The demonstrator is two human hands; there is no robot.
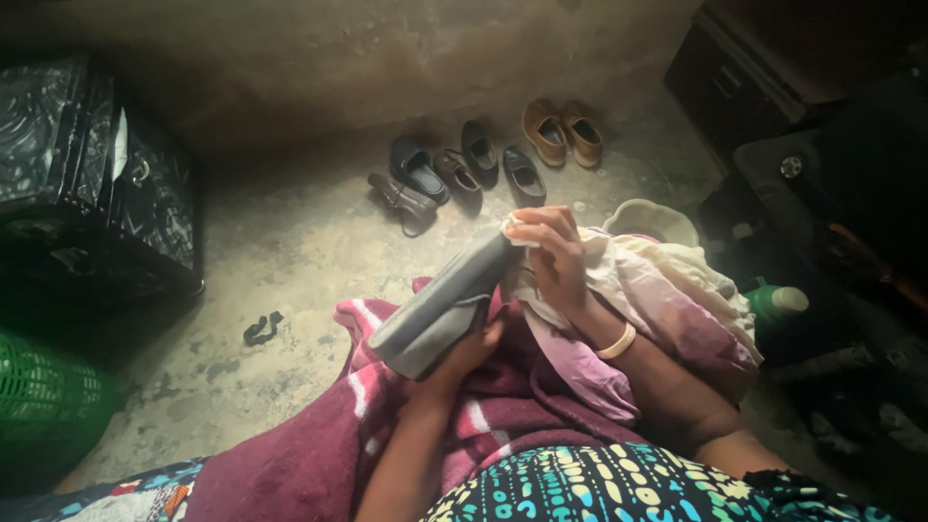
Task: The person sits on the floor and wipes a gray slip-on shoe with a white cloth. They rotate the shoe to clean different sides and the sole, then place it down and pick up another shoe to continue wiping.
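Note:
My left hand (462, 356) grips a grey shoe (440, 302) from below, sole side towards me, over my lap. At the shoe's far end, my right hand (553, 249) presses a pale cloth (667, 280) against it; the rest of the cloth drapes over my right forearm. A yellow bangle (617, 342) circles that wrist. Under both hands lies a maroon and pink striped cloth (319, 445) covering my knees.
Several shoes (464, 169) stand in a row on the concrete floor by the wall, a tan pair (563, 132) at their right. A dark patterned case (92, 184) and green basket (43, 396) at left. A cream bowl (652, 220) and green bottle (776, 302) at right.

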